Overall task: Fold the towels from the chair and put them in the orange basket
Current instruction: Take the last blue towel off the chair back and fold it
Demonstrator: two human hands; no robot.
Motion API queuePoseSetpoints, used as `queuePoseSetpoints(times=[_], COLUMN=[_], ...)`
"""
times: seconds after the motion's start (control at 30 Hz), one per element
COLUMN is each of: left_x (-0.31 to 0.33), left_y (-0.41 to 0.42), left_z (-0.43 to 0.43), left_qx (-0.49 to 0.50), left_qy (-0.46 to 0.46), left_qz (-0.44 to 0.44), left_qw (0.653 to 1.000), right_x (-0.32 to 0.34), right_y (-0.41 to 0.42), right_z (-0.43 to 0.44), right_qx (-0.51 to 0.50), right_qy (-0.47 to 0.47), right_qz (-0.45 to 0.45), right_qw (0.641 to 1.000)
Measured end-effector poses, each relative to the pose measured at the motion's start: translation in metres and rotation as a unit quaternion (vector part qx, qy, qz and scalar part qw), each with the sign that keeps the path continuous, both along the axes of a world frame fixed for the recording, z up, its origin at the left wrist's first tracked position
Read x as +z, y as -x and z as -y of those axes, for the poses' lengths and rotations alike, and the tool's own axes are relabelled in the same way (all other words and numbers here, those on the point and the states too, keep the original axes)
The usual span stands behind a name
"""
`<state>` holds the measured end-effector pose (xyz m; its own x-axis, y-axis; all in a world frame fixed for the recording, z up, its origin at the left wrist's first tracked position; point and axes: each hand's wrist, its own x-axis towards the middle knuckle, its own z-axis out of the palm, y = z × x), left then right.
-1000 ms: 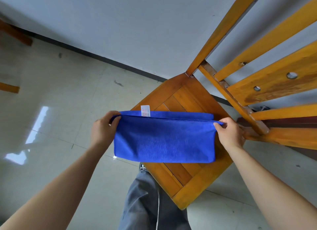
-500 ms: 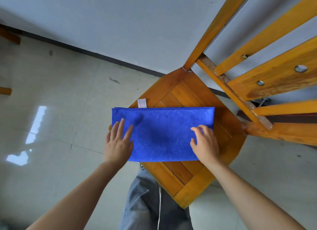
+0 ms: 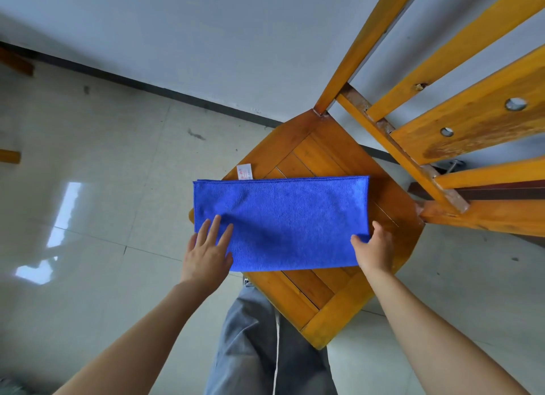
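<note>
A blue towel (image 3: 283, 220), folded into a long rectangle, lies flat across the wooden chair seat (image 3: 321, 155), its left end hanging past the seat's edge. A white label (image 3: 244, 172) sticks out at its far edge. My left hand (image 3: 208, 253) rests flat on the towel's near left corner with straight fingers. My right hand (image 3: 374, 247) is at the near right corner, thumb on top of the cloth and fingers round the right edge. No orange basket is in view.
The chair's slatted backrest (image 3: 460, 120) rises at the right. Glossy tiled floor (image 3: 97, 188) spreads to the left, up to a grey wall with a dark skirting. My grey trouser leg (image 3: 256, 344) stands in front of the seat.
The towel's far edge, held up by both hands, was laid down. Both hands then pressed the towel flat. Now the left sits at the near left corner and the right takes the right edge.
</note>
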<state>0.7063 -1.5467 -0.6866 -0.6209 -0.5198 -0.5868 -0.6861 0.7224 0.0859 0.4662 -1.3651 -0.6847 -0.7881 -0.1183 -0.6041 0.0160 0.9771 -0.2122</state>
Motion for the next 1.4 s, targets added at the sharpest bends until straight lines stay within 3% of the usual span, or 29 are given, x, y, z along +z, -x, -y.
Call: queuePoseSetpoints(times=[0.4,0.57,0.67,0.87,0.97,1.1,1.23,1.33,1.4], left_x=[0.005,0.018,0.02,0.021,0.023,0.024,0.02,0.022,0.021], left_y=[0.009,0.027,0.04,0.049,0.045,0.038,0.039,0.046,0.047], left_z=[-0.039,-0.046,-0.055,-0.068,-0.068,-0.059,-0.053,-0.05,-0.046], left_qx=[-0.059,-0.073,-0.09,-0.1,-0.088,0.005,0.208,0.412,0.492], left_qy=[-0.048,-0.085,-0.096,-0.104,-0.11,-0.173,-0.272,-0.347,-0.377], left_qz=[0.033,0.065,0.064,0.076,0.069,0.048,-0.053,-0.116,-0.131], left_qw=[0.997,0.992,0.989,0.987,0.988,0.984,0.938,0.834,0.773], right_x=[-0.004,0.019,0.023,0.028,0.037,0.07,0.068,0.058,0.056], right_y=[0.016,0.024,0.03,0.035,0.029,-0.009,-0.065,-0.093,-0.104], right_z=[-0.007,-0.032,-0.062,-0.098,-0.088,-0.039,0.003,0.032,0.05], right_qx=[-0.135,-0.243,-0.305,-0.349,-0.345,-0.209,-0.054,-0.078,-0.106], right_qy=[0.068,0.139,0.133,0.163,0.192,0.262,0.25,0.251,0.268], right_qz=[0.115,0.029,-0.031,0.098,0.068,0.015,0.069,0.112,0.136], right_qw=[0.982,0.96,0.942,0.918,0.916,0.942,0.964,0.958,0.948])
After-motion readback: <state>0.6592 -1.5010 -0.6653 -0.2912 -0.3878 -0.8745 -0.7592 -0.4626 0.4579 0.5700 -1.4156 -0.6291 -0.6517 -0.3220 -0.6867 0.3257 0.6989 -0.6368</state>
